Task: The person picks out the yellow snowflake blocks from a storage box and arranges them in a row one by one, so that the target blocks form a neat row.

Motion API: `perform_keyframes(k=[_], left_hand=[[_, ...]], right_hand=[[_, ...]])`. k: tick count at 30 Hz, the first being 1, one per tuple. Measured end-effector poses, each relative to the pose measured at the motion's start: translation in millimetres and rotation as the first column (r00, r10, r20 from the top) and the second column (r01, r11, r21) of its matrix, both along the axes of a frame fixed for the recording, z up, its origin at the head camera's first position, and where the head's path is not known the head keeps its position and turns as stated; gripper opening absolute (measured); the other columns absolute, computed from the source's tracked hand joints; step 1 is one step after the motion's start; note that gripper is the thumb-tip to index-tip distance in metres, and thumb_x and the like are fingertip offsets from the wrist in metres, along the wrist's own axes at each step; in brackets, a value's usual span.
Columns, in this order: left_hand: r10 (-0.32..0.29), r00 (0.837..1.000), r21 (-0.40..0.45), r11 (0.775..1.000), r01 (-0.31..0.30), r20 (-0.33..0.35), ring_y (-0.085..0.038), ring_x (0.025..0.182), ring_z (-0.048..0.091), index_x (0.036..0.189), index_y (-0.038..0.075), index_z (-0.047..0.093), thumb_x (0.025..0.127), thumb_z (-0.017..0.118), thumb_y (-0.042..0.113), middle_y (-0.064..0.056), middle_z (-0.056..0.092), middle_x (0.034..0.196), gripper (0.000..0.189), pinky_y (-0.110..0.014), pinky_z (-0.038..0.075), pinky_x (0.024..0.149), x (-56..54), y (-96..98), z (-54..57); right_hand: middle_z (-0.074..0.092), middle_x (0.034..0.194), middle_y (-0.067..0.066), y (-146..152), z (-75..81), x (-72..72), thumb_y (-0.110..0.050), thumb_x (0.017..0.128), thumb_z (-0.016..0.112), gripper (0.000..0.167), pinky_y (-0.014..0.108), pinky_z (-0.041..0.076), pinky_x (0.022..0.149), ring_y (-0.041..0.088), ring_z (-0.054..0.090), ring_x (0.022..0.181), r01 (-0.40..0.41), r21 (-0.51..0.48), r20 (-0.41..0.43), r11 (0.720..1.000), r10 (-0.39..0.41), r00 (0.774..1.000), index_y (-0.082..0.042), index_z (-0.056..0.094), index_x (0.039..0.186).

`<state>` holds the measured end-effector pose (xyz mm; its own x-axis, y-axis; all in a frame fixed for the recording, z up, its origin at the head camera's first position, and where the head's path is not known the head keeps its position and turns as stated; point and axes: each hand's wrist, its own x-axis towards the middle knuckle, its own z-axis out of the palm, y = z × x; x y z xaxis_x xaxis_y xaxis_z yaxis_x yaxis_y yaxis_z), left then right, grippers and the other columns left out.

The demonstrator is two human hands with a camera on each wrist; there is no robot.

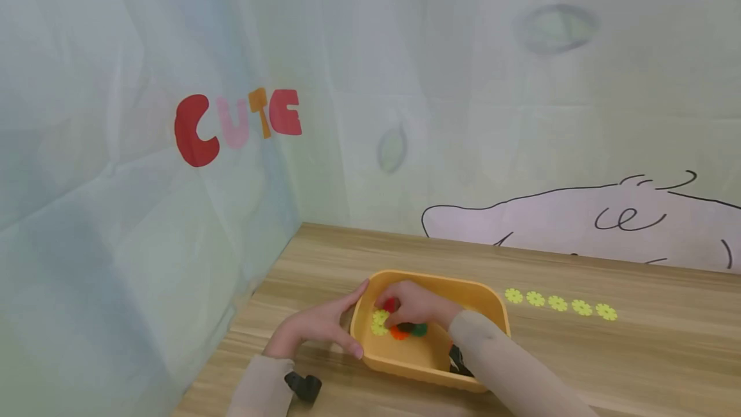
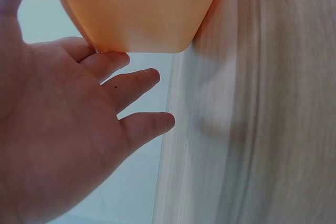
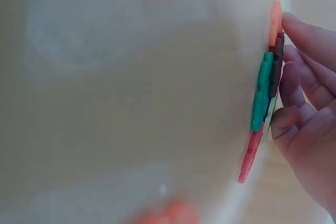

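My left hand (image 1: 321,327) spreads its fingers and thumb against the left end of an orange-yellow plastic basket (image 1: 405,369). In the left wrist view its fingertips lie along the basket's outer wall (image 2: 142,14). Inside the basket my right hand (image 1: 413,304) reaches down, bent fingers and thumb apart over flower-shaped plastic discs. Yellow discs (image 1: 379,324) lie at its fingertips, with a red disc (image 1: 390,305), an orange disc (image 1: 399,332) and a green disc (image 1: 419,329) around it. The right wrist view also shows a brown disc (image 3: 276,69) beside the green one.
Several yellow flower discs (image 1: 558,303) lie in a row on the wooden table (image 1: 648,352), right of the basket. Cloth walls (image 1: 359,50) stand behind and to the left. Black devices sit at the left cuff (image 1: 303,387) and under the right sleeve (image 1: 489,346).
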<state>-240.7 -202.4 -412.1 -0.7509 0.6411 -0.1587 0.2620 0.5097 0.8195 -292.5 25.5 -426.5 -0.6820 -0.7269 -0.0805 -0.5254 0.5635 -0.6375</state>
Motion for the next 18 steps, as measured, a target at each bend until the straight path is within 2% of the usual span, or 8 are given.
perform_keyframes(k=[8, 12, 18], left_hand=[[-0.007, 1.000, 0.006, 1.000, 0.007, -0.010, -0.032, 0.147, 0.012, 0.155, 0.007, 0.002, 0.068, 0.083, 0.051, -0.014, 0.006, 0.161, 0.126, -0.054, 0.018, 0.117, -1.2, 0.1, 0.0], [-0.002, 1.000, 0.006, 1.000, 0.002, 0.000, -0.030, 0.147, 0.012, 0.155, 0.008, 0.003, 0.069, 0.083, 0.050, -0.013, 0.007, 0.161, 0.125, -0.053, 0.018, 0.117, -1.2, 0.0, 0.4], [-0.003, 1.000, 0.012, 1.000, 0.003, 0.012, -0.029, 0.147, 0.011, 0.155, 0.009, 0.003, 0.070, 0.084, 0.046, -0.012, 0.006, 0.162, 0.123, -0.053, 0.017, 0.117, -0.3, -0.5, 0.4]], right_hand=[[0.062, 0.098, 0.001, -2.2, 2.1, 0.5, -0.012, 0.081, 0.076, 0.030, 0.021, 0.049, 0.073, 0.012, 0.054, 0.082, 0.010, 0.027, 0.000, 1.000, -0.010, 1.000, -0.006, 0.070, 0.111], [0.061, 0.099, 0.000, -1.9, 3.3, 1.5, -0.013, 0.082, 0.076, 0.032, 0.021, 0.051, 0.071, 0.012, 0.056, 0.079, 0.023, 0.020, 0.038, 1.000, -0.024, 0.999, -0.006, 0.069, 0.113], [0.060, 0.100, -0.001, -1.7, 8.8, 1.2, -0.015, 0.084, 0.075, 0.033, 0.022, 0.050, 0.072, 0.012, 0.053, 0.081, 0.000, -0.015, 0.008, 1.000, 0.000, 1.000, -0.007, 0.069, 0.115]])
